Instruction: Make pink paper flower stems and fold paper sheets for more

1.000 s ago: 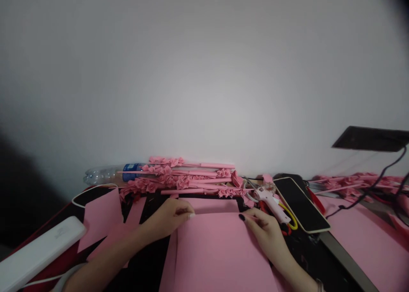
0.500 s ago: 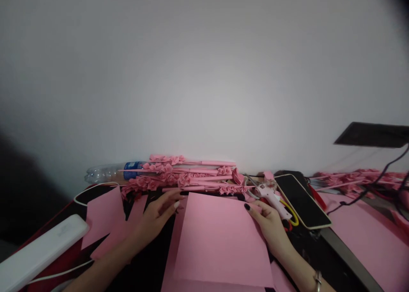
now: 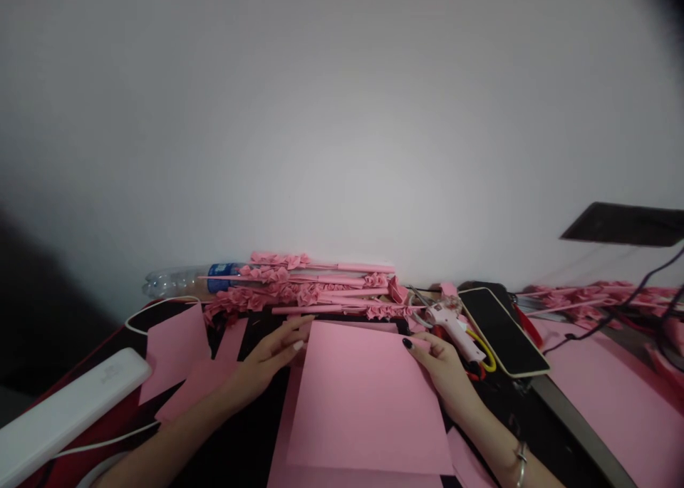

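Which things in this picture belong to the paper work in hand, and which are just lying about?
Belong to the work:
- pink sheet, held by the right hand, with the left hand at its edge
- pink paper flowers, seemingly finished pieces
- glue gun, probably

Just lying about, it seems:
- phone
- plastic bottle
- white oblong device

Bottle (image 3: 179, 282) left of paper flowers (image 3: 307, 295), sheet (image 3: 368, 399) before them, glue gun (image 3: 455, 333) between sheet and phone (image 3: 503, 333)

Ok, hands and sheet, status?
Right hand gripping pink sheet by far right corner. Left hand near left edge, contact unclear. Glue gun just beyond right hand.
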Demonstrator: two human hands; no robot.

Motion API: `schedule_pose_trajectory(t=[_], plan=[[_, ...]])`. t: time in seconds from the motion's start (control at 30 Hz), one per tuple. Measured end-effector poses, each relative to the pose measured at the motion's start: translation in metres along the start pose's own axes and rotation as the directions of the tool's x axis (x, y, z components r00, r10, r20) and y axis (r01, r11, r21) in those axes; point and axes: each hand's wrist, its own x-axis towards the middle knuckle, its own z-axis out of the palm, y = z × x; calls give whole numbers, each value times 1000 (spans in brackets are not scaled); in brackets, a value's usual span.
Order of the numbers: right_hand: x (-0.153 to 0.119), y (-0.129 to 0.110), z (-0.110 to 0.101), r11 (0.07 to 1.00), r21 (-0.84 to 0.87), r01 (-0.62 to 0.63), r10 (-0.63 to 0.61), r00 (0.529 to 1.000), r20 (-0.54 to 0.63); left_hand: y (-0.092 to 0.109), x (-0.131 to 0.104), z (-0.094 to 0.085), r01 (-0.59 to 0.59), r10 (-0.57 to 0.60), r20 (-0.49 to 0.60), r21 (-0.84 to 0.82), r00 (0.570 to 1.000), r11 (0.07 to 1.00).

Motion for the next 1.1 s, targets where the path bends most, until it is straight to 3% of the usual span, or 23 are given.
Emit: schedule_pose_trajectory(t=[0.3,0.53,0.67,0.87,0.97,1.1], plan=[[-2,0,0,994,83,-67,64,997,33,-3,0,1,-59,63,77,-48,995,997],[2,3,-2,998,54,-45,42,998,41,-5,0,3,-74,81,89,-74,993,995],[0,3,-1,998,16,-62,60,992,113,-7,2,2,-153,150,38,95,988,984],[-2,-3,4,999,-54,4,3,991,132,-5,5,-2,-292,307,27,395,951,871],[-1,-4,5,999,-44,21,-15,992,121,-4,3,-1,-260,277,14,392,961,882],[1,0,1,1000,23,-16,15,998,61,1,-3,5,-172,160,72,226,985,959]])
